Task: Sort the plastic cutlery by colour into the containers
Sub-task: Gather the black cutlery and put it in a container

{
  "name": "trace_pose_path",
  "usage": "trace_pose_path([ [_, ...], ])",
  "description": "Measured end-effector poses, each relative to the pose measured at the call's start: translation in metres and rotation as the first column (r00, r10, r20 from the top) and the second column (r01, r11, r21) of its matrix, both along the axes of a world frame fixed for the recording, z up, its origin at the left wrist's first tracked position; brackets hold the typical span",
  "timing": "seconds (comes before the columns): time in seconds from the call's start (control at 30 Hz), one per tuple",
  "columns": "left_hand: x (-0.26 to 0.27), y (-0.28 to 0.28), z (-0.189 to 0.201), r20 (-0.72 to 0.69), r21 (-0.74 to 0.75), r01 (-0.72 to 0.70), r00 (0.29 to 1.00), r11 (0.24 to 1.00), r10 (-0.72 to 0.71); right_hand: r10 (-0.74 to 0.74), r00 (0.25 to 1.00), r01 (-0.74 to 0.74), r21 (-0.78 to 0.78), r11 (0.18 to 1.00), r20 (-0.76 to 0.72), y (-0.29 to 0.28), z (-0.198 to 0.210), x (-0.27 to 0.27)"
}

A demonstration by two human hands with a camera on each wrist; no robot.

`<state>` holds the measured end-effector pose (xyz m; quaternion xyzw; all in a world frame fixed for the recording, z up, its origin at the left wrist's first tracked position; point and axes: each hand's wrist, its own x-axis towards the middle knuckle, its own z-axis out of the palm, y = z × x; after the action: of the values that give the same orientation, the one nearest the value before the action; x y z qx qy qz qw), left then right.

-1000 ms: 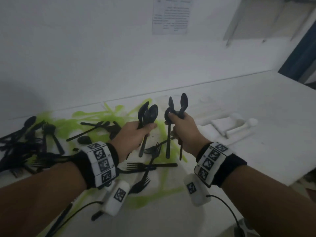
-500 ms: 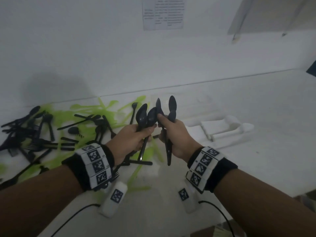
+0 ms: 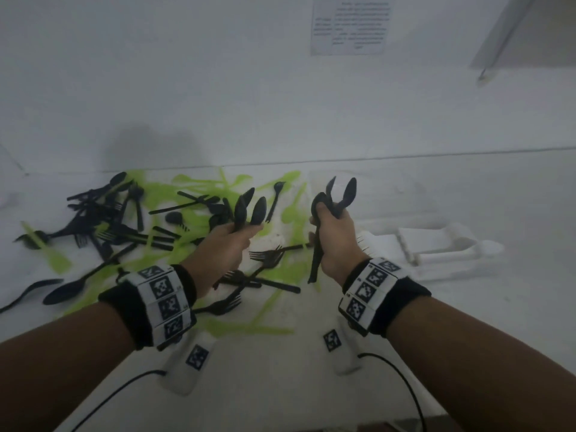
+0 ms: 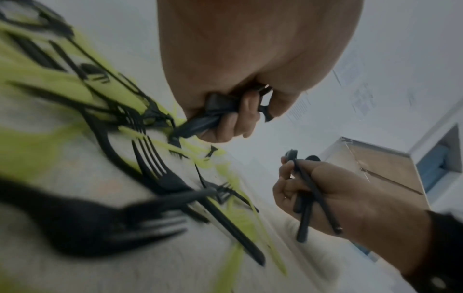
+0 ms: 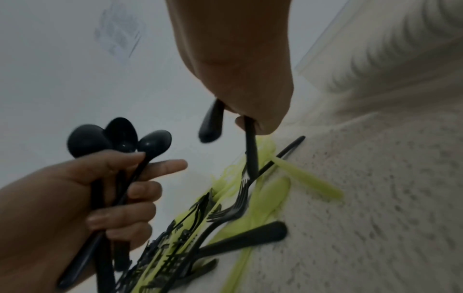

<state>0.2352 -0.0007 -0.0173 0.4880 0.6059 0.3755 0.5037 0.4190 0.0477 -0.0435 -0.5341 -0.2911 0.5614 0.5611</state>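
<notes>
The left hand [image 3: 229,241] is curled round a bunch of black spoons [image 3: 249,210], bowls up; the right hand [image 3: 335,235] grips more spoons [image 3: 339,198] by their handles. Both bunches are held above the worktop [image 3: 467,322], over the loose heap of black and green cutlery [image 3: 131,226]. White containers [image 3: 436,244] lie to the right. The spoons look light, stiff and smooth, likely to slide or fan apart, so a mid-handle grip suits them best.
</notes>
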Motion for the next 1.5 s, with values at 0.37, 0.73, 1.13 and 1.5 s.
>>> trace_pose_path([
  [0.37,-0.015,0.024,-0.001,-0.139,0.105,0.049,0.990,0.993,-0.034,0.102,0.994,-0.105,0.095,0.990,0.033,0.001,0.020,-0.045],
  [0.73,-0.008,0.020,-0.012,-0.115,0.112,0.135,0.986,0.985,-0.122,0.053,0.998,-0.054,0.071,0.996,0.019,-0.003,0.005,-0.055],
  [1.13,-0.006,0.010,0.001,0.192,-0.196,0.307,0.943,0.931,-0.271,0.323,0.943,-0.330,0.100,0.938,0.084,-0.012,0.006,-0.058],
  [1.5,-0.044,0.015,-0.002,0.017,-0.001,0.060,0.998,0.998,-0.060,0.004,0.999,-0.007,0.051,0.999,0.048,0.007,0.001,-0.024],
])
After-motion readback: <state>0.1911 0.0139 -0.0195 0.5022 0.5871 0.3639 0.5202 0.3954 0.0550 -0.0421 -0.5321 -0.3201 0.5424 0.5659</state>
